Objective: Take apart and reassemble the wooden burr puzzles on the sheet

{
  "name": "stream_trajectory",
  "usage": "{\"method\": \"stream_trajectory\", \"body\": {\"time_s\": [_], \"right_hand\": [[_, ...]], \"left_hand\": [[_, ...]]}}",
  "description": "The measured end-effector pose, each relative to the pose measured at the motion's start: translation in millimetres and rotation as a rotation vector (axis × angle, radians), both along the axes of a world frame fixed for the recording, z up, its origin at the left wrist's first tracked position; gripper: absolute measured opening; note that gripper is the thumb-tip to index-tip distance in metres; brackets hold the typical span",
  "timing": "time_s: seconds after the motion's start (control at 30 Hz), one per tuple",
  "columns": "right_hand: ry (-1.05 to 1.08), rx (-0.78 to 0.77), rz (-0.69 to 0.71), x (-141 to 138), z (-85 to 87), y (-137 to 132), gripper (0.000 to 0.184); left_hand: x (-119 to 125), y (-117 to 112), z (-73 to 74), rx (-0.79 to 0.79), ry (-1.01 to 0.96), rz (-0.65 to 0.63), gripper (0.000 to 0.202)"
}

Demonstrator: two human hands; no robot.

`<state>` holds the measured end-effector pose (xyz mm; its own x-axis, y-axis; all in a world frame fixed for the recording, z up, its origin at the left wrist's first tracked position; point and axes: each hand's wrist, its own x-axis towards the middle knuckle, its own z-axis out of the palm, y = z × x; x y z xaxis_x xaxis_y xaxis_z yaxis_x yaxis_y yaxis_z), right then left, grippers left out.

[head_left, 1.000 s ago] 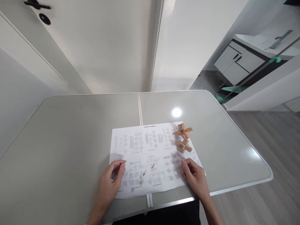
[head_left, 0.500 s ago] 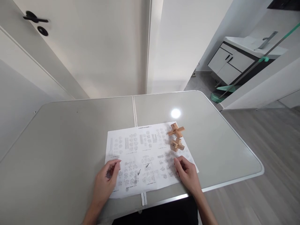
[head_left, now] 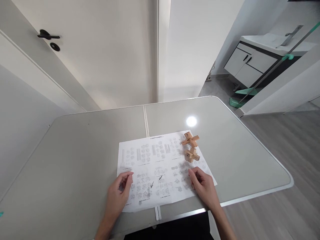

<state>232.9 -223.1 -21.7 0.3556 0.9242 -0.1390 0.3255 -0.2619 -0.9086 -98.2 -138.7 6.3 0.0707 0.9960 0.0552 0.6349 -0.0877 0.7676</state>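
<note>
A printed white sheet (head_left: 147, 166) with diagrams lies on the table. My left hand (head_left: 119, 190) rests at its lower left edge, thumb and forefinger tips brought together in a loop with nothing visible between them. Over the lower right part of the paper lies my right hand (head_left: 203, 185), its fingers curled closed and no object showing in them. Just beyond it, a wooden interlocking puzzle marked 2 (head_left: 192, 155) sits on the sheet. A second wooden puzzle (head_left: 190, 139), marked with a number, stands behind that one near the paper's upper right corner.
The grey table (head_left: 82, 160) has a light metal rim and a centre seam. A door with a black handle (head_left: 48, 35) rises behind it. At the back right are a washbasin cabinet (head_left: 250, 65) and a green dustpan (head_left: 236, 102).
The view has shifted slightly, so the table, sheet and hands appear a little farther right. Both hands keep their pose, and the wooden puzzles stay in place on the paper.
</note>
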Motion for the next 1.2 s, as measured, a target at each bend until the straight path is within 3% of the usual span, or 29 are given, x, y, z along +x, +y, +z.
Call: {"method": "stream_trajectory", "body": {"time_s": [0.57, 0.7, 1.0, 1.1, 1.2], "right_hand": [[-0.016, 0.02, -0.001, -1.3, 0.5, -0.2, 0.046], [-0.013, 0.018, 0.004, -1.3, 0.0, -0.4, 0.046], [-0.009, -0.005, 0.019, -1.0, -2.8, 2.3, 0.045], [-0.011, -0.01, 0.005, -1.5, -2.5, 2.9, 0.045], [-0.001, -0.015, -0.007, -2.5, -0.9, 3.6, 0.047]], "left_hand": [[-2.4, 5.0, 5.2, -0.036, 0.003, -0.008, 0.032], [-4.9, 36.2, 10.2, -0.006, 0.021, -0.018, 0.031], [-12.2, 147.1, -3.1, 0.074, -0.129, 0.027, 0.032], [-21.1, 164.8, -3.6, 0.099, -0.204, 0.086, 0.036], [-26.4, 166.7, -4.0, 0.106, -0.244, 0.134, 0.036]]}}
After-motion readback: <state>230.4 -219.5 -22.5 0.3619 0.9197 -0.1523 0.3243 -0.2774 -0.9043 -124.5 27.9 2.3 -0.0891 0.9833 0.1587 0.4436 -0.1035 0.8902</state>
